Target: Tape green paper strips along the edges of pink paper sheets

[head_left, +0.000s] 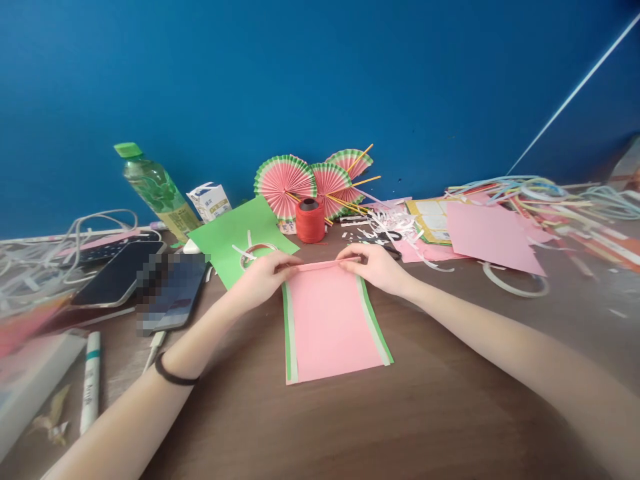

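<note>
A pink sheet of paper point(333, 320) lies in front of me, with white and green strips along its left and right edges. Its far edge is folded over in a narrow band. My left hand point(267, 275) pinches the left end of that fold between thumb and fingers. At the fold's right end, my right hand point(373, 267) grips the paper the same way. Just beyond the fold stands a red spool of thread point(310, 221). Behind it, pleated pink and green paper fans point(285, 183) with yellow sticks lean against the blue wall.
Left of the paper are a green sheet point(235, 233), a tilted bottle point(155, 183), a small carton point(209, 200), phones point(120, 273) and a marker point(91, 383). Shredded white paper point(395, 227), a pink sheet point(493, 233) and coloured strips point(530, 190) lie at the right.
</note>
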A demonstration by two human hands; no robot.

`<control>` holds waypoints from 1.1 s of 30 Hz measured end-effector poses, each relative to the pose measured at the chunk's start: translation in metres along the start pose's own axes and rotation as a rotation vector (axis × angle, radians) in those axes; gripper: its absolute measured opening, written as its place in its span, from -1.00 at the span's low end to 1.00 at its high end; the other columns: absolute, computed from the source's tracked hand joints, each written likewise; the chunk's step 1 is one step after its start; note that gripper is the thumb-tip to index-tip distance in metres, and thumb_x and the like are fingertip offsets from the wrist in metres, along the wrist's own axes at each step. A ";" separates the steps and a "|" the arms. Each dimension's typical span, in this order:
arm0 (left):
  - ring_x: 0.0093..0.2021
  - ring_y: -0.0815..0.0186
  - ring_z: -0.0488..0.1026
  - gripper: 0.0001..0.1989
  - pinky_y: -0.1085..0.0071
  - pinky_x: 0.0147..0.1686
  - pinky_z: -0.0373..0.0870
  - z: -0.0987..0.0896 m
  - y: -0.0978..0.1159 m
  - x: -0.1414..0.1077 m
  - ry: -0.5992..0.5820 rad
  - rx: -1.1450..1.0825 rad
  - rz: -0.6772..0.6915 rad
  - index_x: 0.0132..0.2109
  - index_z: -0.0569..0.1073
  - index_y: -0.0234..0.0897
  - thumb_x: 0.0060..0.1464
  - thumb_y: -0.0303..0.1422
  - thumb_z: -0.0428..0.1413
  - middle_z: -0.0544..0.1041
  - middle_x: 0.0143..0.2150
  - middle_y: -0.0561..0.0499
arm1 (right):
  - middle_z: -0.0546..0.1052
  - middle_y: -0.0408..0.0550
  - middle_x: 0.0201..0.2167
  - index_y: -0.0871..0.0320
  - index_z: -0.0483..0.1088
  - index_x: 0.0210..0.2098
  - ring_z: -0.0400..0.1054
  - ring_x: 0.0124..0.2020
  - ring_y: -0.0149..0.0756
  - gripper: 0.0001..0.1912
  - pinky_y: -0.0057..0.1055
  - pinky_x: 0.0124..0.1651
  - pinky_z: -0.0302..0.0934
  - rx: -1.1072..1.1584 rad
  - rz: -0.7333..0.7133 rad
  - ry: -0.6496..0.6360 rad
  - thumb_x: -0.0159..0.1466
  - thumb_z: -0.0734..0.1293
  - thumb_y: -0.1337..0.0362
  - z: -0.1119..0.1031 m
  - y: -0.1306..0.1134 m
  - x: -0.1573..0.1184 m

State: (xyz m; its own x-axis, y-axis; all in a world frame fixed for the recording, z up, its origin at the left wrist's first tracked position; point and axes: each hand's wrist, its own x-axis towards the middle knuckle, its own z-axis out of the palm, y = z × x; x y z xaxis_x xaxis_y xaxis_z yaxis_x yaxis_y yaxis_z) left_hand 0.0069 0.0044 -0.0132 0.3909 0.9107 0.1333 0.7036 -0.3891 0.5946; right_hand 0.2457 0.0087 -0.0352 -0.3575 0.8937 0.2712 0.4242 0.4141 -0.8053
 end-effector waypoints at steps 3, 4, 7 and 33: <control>-0.25 0.27 0.43 -0.78 0.35 -0.20 0.34 -0.005 0.005 -0.001 0.028 0.110 0.023 -0.31 0.50 -0.26 0.06 -0.33 -0.02 0.53 -0.30 -0.01 | 0.53 -0.08 -0.35 0.22 0.44 -0.37 0.37 -0.31 -0.34 -0.87 -0.38 -0.20 0.21 -0.002 -0.010 0.009 0.10 0.30 0.30 -0.005 -0.001 0.002; -0.27 0.27 0.42 -0.79 0.35 -0.21 0.34 -0.007 0.007 -0.002 0.050 0.136 0.030 -0.34 0.50 -0.27 0.05 -0.35 -0.02 0.53 -0.33 0.00 | 0.53 -0.08 -0.35 0.22 0.44 -0.37 0.37 -0.31 -0.34 -0.86 -0.38 -0.20 0.21 -0.002 -0.016 0.009 0.10 0.31 0.29 -0.007 -0.001 0.003; -0.28 0.28 0.43 -0.80 0.36 -0.22 0.34 -0.012 0.013 -0.003 0.119 0.155 0.055 -0.36 0.50 -0.26 0.03 -0.36 -0.02 0.54 -0.32 0.00 | 0.52 -0.07 -0.36 0.22 0.46 -0.36 0.37 -0.32 -0.34 -0.81 -0.37 -0.21 0.21 0.026 -0.010 -0.006 0.10 0.32 0.22 -0.014 -0.002 0.005; -0.03 0.31 0.45 -0.82 0.35 -0.03 0.40 -0.018 0.010 -0.015 0.620 0.547 0.599 -0.18 0.46 -0.22 0.17 -0.39 -0.04 0.55 -0.13 -0.03 | 0.52 0.00 -0.12 0.11 0.45 -0.33 0.39 -0.09 -0.24 -0.77 -0.21 -0.02 0.27 -0.509 -0.448 0.342 0.29 0.16 0.24 -0.026 -0.032 -0.006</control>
State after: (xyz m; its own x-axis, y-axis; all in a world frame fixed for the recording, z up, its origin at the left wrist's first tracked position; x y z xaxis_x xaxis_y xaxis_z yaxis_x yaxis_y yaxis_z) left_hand -0.0025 -0.0109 0.0054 0.5011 0.3962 0.7694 0.7285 -0.6730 -0.1279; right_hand 0.2559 -0.0050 0.0031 -0.3436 0.5907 0.7301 0.6601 0.7049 -0.2597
